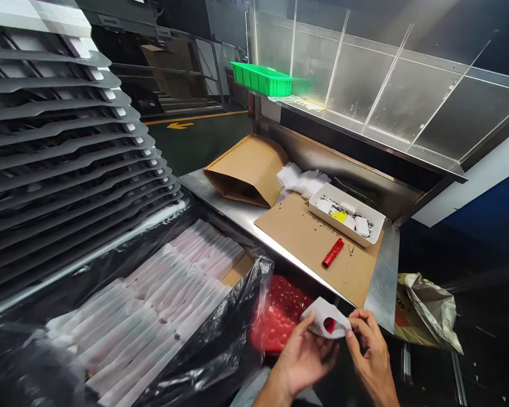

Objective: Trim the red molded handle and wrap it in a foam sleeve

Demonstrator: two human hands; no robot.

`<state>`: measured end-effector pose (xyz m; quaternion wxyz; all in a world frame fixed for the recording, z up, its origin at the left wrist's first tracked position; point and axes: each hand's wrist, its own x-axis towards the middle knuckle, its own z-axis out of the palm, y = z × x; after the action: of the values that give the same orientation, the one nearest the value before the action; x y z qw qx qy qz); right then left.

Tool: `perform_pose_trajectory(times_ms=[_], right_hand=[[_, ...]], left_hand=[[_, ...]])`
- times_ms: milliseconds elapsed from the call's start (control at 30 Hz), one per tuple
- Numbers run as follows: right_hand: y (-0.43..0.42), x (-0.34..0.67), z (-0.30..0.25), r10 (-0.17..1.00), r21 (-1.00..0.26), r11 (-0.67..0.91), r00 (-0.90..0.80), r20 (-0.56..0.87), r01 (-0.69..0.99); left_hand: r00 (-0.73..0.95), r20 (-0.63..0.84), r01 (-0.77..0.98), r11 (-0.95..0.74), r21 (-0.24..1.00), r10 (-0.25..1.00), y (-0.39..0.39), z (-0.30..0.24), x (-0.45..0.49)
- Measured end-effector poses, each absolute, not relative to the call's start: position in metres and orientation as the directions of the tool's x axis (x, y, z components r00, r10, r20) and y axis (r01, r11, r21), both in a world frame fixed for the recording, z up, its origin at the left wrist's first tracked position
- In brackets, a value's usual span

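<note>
Both hands hold a small white packet (324, 320) low in the view, just below the steel bench edge (254, 225). My left hand (304, 355) pinches its left side with thumb and fingers. My right hand (371, 353) pinches its right end. Something red shows inside the packet's fold. Under the hands sits a red perforated stool seat (279, 319).
A cardboard sheet (309, 240) on the bench carries a red cylinder (333, 252) and a white tray (346, 213) of small parts. A brown paper bag (248, 169) and white packets (302, 180) lie behind. A black-lined box of wrapped items (152, 305) is left, stacked dark trays (63, 147) beyond.
</note>
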<state>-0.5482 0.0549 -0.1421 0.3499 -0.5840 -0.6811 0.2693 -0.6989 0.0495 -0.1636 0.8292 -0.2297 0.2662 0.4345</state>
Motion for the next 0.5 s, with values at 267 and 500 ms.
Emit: perform_pose_trajectory(times_ms=[267, 500], right_hand=[[0.064, -0.554, -0.154, 0.998, -0.723, 0.052, -0.018, 0.055, 0.689], [0.077, -0.541, -0.203, 0.987, -0.718, 0.111, 0.007, 0.159, 0.688]], left_hand=[[0.411, -0.662, -0.884, 0.452, -0.12, 0.627, 0.053, -0.172, -0.706], [0.24, -0.754, -0.955, 0.289, -0.07, 0.612, 0.065, -0.189, -0.731]])
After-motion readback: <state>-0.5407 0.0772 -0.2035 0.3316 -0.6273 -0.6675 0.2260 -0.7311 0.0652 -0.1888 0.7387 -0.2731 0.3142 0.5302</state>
